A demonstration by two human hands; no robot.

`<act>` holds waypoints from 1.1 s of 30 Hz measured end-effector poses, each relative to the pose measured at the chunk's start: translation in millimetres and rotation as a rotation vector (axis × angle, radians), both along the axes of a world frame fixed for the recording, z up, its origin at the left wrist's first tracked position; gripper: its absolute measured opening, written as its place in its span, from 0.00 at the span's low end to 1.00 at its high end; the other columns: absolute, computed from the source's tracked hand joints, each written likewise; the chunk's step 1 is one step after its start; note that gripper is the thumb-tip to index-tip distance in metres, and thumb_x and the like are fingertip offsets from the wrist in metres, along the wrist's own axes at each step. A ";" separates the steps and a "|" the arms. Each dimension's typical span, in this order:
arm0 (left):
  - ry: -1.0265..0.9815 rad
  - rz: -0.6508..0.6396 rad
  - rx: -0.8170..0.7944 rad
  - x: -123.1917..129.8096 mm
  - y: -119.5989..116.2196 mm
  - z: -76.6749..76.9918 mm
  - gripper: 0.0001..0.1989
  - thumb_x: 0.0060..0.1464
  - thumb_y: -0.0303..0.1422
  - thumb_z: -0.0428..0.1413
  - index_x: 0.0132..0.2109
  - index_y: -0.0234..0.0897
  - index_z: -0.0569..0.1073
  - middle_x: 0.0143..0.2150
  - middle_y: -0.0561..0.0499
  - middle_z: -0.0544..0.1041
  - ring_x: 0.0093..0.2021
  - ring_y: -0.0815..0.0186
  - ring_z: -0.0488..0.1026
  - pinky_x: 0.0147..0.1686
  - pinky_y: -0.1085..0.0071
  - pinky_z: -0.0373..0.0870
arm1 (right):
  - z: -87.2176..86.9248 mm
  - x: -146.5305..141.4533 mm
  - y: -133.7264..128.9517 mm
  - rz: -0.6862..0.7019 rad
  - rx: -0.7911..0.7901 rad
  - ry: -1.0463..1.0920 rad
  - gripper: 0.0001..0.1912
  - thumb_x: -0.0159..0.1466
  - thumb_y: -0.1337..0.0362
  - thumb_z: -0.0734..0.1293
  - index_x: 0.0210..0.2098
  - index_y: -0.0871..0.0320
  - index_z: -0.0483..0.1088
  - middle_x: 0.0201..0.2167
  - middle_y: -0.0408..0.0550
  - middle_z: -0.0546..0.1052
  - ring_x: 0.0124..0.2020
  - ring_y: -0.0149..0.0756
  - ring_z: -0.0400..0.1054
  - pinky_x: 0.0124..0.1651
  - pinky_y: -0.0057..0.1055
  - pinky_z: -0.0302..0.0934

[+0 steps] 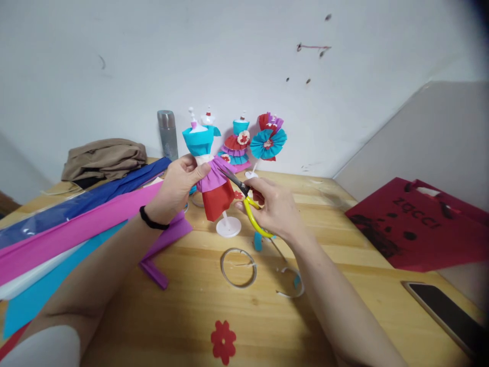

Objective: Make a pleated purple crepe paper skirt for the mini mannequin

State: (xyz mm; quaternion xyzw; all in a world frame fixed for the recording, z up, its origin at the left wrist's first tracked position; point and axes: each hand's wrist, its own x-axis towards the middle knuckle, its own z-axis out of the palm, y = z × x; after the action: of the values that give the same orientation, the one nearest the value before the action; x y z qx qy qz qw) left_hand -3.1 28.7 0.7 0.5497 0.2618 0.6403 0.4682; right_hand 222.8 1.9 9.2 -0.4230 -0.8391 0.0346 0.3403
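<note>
My left hand [182, 178] grips a small dress form [198, 140] at its waist. The form wears a blue paper top, a purple ruffle [212, 176] and a red skirt [217, 200], above a white round base [228, 227]. My right hand [271, 204] holds scissors [250, 211] with yellow handles and dark blades. The blade tips lie at the right edge of the purple ruffle; whether they touch the paper I cannot tell. Behind stand more dressed forms, one with a tiered skirt [235, 145] and one with a blue rosette [268, 143].
Rolls of tape [239, 286] and a red paper flower [223, 341] lie in front. Coloured paper strips [82, 219] cover the left side. A grey bottle [167, 135] and brown cloth [105, 159] stand behind. A red bag [420, 229] and a phone [443, 313] are at the right.
</note>
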 end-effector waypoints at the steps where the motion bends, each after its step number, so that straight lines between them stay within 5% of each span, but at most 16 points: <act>1: 0.004 -0.001 0.003 -0.1 0.1 -0.1 0.23 0.44 0.46 0.72 0.43 0.36 0.80 0.45 0.44 0.84 0.50 0.52 0.80 0.49 0.61 0.76 | 0.0 0.3 0.2 0.004 -0.002 0.005 0.24 0.63 0.41 0.64 0.37 0.57 0.72 0.25 0.47 0.70 0.25 0.39 0.63 0.29 0.33 0.51; 33: 0.004 -0.131 -0.027 2.8 -10.5 10.3 0.21 0.44 0.42 0.73 0.41 0.35 0.80 0.45 0.43 0.84 0.55 0.51 0.78 0.56 0.57 0.74 | 2.8 5.7 3.8 0.080 -0.055 0.033 0.23 0.62 0.40 0.66 0.33 0.56 0.68 0.23 0.43 0.68 0.23 0.33 0.58 0.29 0.32 0.50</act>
State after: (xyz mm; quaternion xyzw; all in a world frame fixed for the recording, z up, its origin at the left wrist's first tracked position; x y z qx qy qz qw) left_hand -0.3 18.2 11.0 0.5607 0.2351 0.6035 0.5159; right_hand 228.5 5.7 12.0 -0.3979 -0.8482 0.0784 0.3406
